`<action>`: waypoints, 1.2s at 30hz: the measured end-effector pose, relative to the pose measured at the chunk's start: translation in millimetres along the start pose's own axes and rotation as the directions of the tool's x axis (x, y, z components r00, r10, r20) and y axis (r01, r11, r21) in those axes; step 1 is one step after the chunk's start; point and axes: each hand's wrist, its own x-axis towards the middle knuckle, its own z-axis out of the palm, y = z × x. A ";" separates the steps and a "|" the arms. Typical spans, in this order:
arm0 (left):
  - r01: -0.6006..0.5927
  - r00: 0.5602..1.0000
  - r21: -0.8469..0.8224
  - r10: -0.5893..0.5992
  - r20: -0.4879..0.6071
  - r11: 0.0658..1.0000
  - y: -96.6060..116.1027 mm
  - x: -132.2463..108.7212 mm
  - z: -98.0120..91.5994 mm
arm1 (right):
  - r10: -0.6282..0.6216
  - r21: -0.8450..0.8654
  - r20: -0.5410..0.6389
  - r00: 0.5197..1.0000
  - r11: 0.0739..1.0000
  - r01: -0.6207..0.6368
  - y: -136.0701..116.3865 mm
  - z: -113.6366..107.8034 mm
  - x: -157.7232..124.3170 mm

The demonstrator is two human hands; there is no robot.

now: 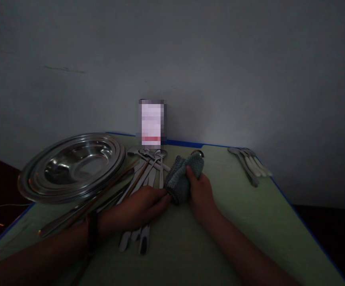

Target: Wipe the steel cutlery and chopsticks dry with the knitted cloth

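Note:
My right hand (201, 190) is closed around a grey-green knitted cloth (181, 178), which is wrapped round a metal utensil whose bowl end (198, 153) pokes out at the top. My left hand (141, 206) is closed in a pinch at the lower end of the cloth, where the utensil's handle is hidden. Under and beside my left hand lies a spread of several metal spoons (150, 167) and long-handled utensils on the green table (235, 222).
Stacked steel plates (71, 167) sit at the left. A few spoons (250, 163) lie apart at the far right of the table. A blurred upright screen (151, 123) leans against the wall. Blue trim edges the table; the room is dim.

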 end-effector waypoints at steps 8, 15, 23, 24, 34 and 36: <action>-0.039 0.999 0.051 0.038 0.022 0.998 -1.7 -1.8 0.9 | 0.044 0.198 -0.033 0.999 0.979 -0.037 -5.2 -1.1 7.9; -0.086 0.996 0.064 0.084 0.036 0.994 -1.6 -2.5 -0.4 | -0.164 0.155 -0.090 0.982 0.972 0.176 -6.8 -21.8 34.7; -0.080 0.995 0.037 0.078 0.057 0.996 -3.4 -2.8 -0.8 | -0.294 -0.118 -0.069 0.953 0.951 0.285 -7.7 -28.5 37.8; -0.079 0.995 0.039 0.076 0.062 0.996 -3.7 -2.8 -1.0 | -0.278 -0.116 -0.057 0.959 0.956 0.270 -8.3 -27.5 36.3; -0.054 0.996 0.017 0.052 0.070 0.998 -2.4 -3.4 -3.5 | -0.238 0.049 -0.017 0.971 0.970 0.238 -6.5 -23.9 35.5; -0.050 0.995 -0.002 0.050 0.081 0.999 -2.0 -3.5 -3.8 | -0.278 -0.017 -0.042 0.960 0.960 0.278 -4.1 -26.2 37.8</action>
